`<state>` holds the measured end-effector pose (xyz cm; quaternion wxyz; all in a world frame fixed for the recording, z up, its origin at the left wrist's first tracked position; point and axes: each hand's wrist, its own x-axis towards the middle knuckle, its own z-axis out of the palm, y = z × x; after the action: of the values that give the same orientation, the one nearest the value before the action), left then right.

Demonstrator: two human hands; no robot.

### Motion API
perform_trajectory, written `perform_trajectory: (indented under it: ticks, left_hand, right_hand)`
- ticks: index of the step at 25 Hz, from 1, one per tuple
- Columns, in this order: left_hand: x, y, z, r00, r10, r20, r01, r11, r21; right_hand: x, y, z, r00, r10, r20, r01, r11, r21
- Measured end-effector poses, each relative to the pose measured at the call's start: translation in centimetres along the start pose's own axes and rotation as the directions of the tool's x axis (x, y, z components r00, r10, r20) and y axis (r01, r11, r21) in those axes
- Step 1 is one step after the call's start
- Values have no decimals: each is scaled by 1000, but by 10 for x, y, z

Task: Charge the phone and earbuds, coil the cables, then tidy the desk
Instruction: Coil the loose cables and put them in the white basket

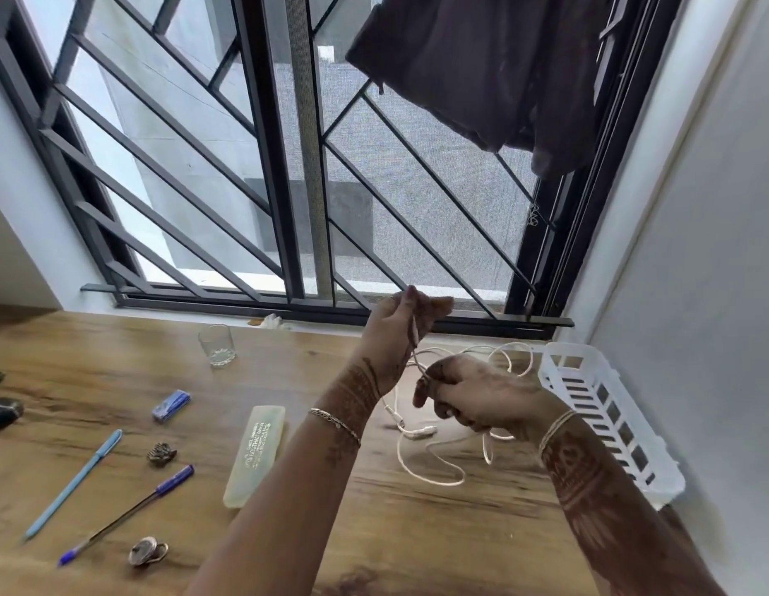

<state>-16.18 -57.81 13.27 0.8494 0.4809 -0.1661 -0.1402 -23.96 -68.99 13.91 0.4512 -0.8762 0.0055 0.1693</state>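
Observation:
A white cable (432, 464) lies in loose loops on the wooden desk (417, 531), right of centre. My left hand (395, 324) is raised above the desk and pinches a stretch of the cable between thumb and fingers. Just below and to the right, my right hand (473, 393) holds the cable with curled fingers. The strand runs taut between the two hands. A white connector (421, 432) of the cable rests on the desk under my right hand. No phone or earbuds can be made out for certain.
A white slatted basket (606, 406) stands at the desk's right edge by the wall. Left of my arms lie a pale case (256, 453), two pens (73, 483), a blue eraser (171, 405), small metal trinkets (148, 551) and a glass (217, 345). Dark objects (2, 412) sit at the far left.

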Motion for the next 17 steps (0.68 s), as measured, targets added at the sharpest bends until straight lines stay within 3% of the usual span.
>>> perform_trajectory:
  ticks: [2,4,8,12,17]
  left_hand:
    - [-1,-7,-4,1000,5,24,-10,970,244]
    - [-4,-12,-10,998,-10,66,-21,887,461]
    - [-12,-15,-21,984,-124,125,30,817,576]
    - [-19,-8,-24,927,-311,210,210,894,396]
    - [-19,10,-12,902,-341,264,328,940,93]
  right_hand:
    - [-4,-9,-9,993,-80,-89,63,982,-178]
    - [-3,-13,-19,976,-146,-164,115,976,-183]
    - [-3,-11,-33,946,-194,-261,156,975,-160]
    - [3,-11,-47,917,-257,-306,230,966,-120]
    - [20,-3,-46,916,-308,-256,330,943,46]
